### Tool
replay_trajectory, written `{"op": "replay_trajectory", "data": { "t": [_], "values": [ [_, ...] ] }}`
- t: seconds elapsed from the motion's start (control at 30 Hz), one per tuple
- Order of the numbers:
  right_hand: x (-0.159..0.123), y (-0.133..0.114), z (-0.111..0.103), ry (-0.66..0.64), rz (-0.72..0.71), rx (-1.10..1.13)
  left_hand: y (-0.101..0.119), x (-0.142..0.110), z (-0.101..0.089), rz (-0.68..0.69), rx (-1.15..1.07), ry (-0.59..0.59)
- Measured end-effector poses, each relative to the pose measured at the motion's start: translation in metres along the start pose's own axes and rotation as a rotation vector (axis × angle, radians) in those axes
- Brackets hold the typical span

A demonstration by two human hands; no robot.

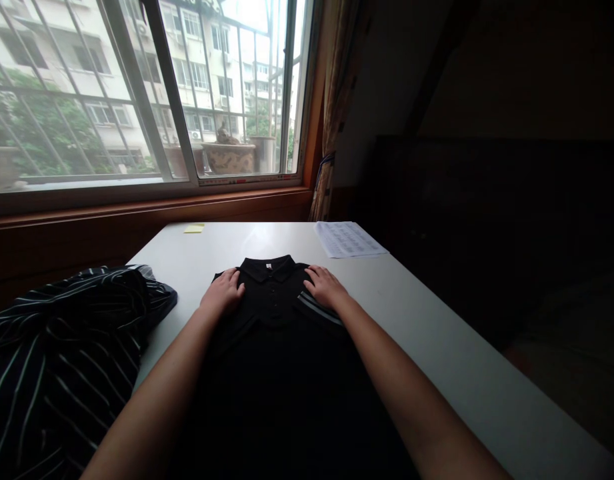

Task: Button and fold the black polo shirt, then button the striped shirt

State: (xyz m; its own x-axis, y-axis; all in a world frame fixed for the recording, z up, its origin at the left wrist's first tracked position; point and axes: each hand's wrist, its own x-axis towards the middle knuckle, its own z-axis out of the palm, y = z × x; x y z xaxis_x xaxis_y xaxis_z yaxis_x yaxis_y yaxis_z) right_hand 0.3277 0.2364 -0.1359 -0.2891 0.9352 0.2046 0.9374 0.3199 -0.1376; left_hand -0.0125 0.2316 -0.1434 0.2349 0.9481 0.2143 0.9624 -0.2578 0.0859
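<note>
A black polo shirt [277, 347] lies flat, front up, on the white table [437, 333], its collar pointing toward the window. My left hand [223, 292] rests palm down on the shirt's left shoulder, fingers apart. On the right shoulder my right hand [325, 287] lies flat too, just above a sleeve edge with pale stripes. Both sleeves look folded in under my forearms. Neither hand grips the cloth.
A dark striped garment [61, 360] lies heaped over the table's left edge. A printed sheet of paper [347, 239] sits at the far right corner, a yellow sticky note [193, 229] at the far left. The window and wooden sill run behind; the right side is dark.
</note>
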Motion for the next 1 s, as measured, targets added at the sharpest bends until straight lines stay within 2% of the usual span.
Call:
{"op": "replay_trajectory", "data": {
  "t": [0.4,0.73,0.9,1.0],
  "values": [
    [-0.003,-0.003,0.000,0.003,0.009,-0.015,0.004,-0.003,0.000,-0.030,-0.011,-0.015],
    [-0.008,-0.002,-0.004,-0.066,0.018,-0.007,0.005,-0.007,-0.003,-0.022,-0.048,-0.044],
    [-0.009,-0.001,-0.005,-0.088,0.017,0.004,0.010,-0.016,-0.017,0.107,-0.084,-0.047],
    [-0.009,-0.001,-0.004,-0.094,0.021,0.009,0.032,-0.034,-0.035,0.237,-0.103,-0.021]
  ]
}}
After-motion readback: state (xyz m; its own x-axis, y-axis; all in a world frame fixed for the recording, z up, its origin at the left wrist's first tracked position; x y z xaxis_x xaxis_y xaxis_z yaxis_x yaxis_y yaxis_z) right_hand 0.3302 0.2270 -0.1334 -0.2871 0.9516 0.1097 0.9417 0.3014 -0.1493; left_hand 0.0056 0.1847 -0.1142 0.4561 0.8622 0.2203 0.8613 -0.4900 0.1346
